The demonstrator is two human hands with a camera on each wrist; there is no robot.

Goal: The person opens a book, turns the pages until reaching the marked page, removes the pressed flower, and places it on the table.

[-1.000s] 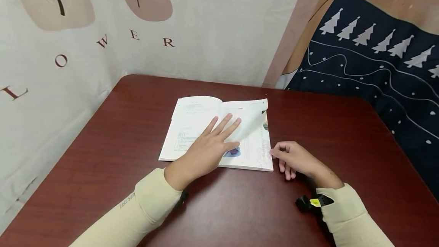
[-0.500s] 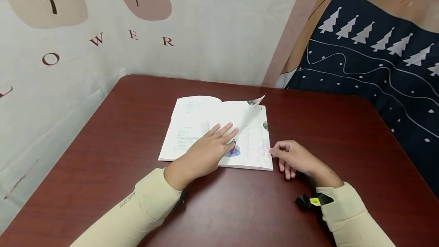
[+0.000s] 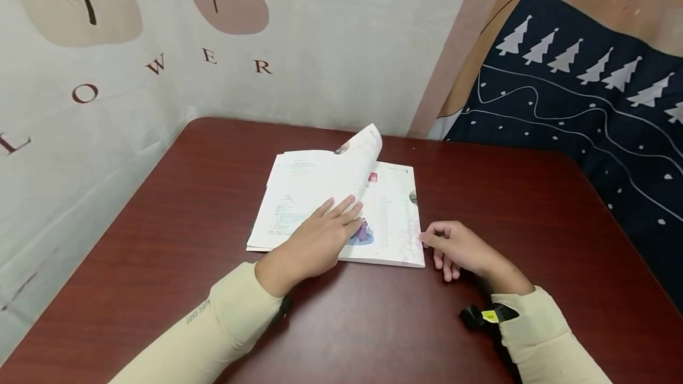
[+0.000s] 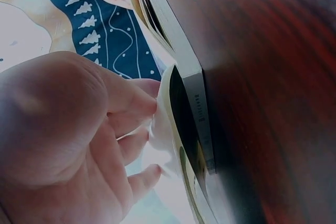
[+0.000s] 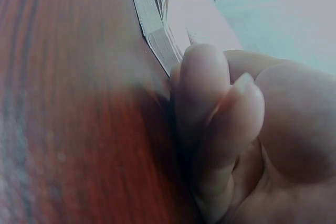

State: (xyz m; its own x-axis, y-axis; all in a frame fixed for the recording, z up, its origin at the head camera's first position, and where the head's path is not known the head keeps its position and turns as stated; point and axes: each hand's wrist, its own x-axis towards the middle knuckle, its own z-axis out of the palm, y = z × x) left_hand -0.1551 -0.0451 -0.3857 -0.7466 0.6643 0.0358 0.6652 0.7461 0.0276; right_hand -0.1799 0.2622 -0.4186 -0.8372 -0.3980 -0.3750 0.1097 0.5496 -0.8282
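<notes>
An open book lies on the dark red table, with printed text and small coloured pictures on its pages. One page stands up curled from the middle, its top corner leaning left over the left-hand page. My left hand lies across the lower middle of the book, fingers extended against the base of the curled page. In the left wrist view its fingertips touch the paper above the book's spine. My right hand rests at the lower right edge, thumb and bent forefinger pinching the book's edge, other fingers curled below.
The reddish-brown table has rounded far corners. A pale printed cloth hangs behind it, and a dark blue cloth with white trees hangs at the right. A black wrist camera is strapped to the right sleeve.
The page has swung up and over from the right side to the left, uncovering a page with a red mark. My left hand has drawn slightly back; my right hand stays put.
</notes>
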